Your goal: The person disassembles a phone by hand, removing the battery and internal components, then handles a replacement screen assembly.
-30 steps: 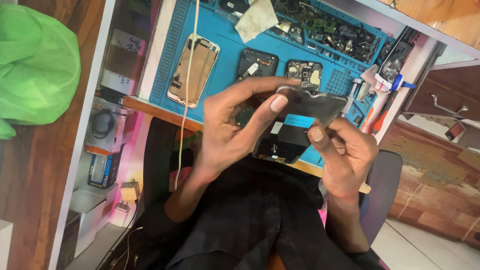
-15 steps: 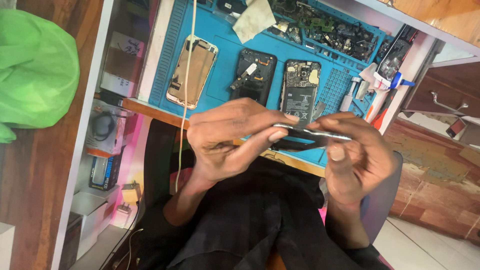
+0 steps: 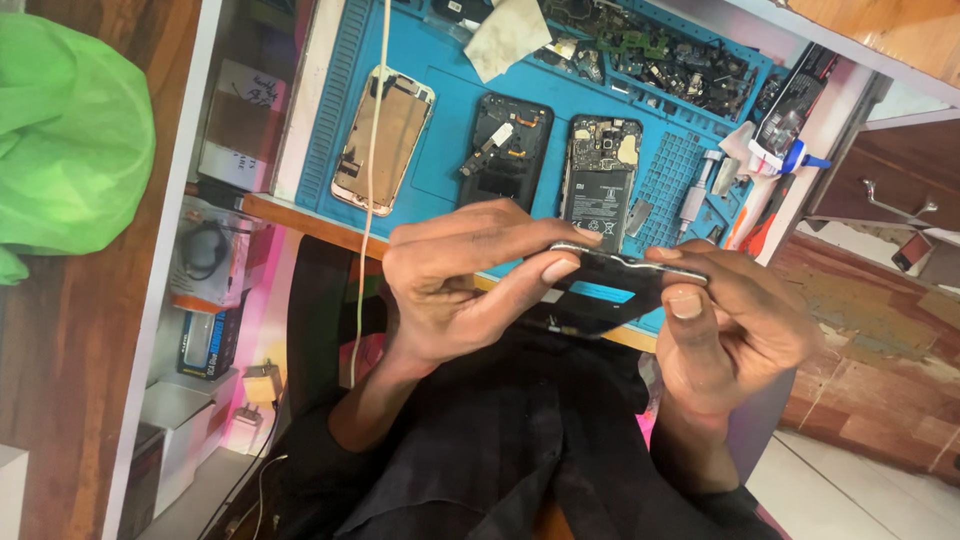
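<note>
My left hand (image 3: 455,285) and my right hand (image 3: 735,325) both grip a dark phone back cover (image 3: 615,285), held nearly edge-on over my lap. Left thumb and fingers pinch its left end, right thumb presses its right end. Behind it, on the blue repair mat (image 3: 440,150), lie three opened phones: a gold-framed one (image 3: 385,140) at the left, a black one (image 3: 507,150) in the middle, and one showing its battery and board (image 3: 600,180) just beyond my fingers.
A heap of small phone parts (image 3: 670,60) and a crumpled cloth (image 3: 505,35) sit at the mat's far edge. Tools and a tube (image 3: 760,170) lie at its right. A white cable (image 3: 370,200) hangs down. A green bag (image 3: 65,140) lies left.
The cover has been turned from facing me flat to nearly edge-on, and both hands have lowered slightly toward my lap. The battery phone behind is now uncovered.
</note>
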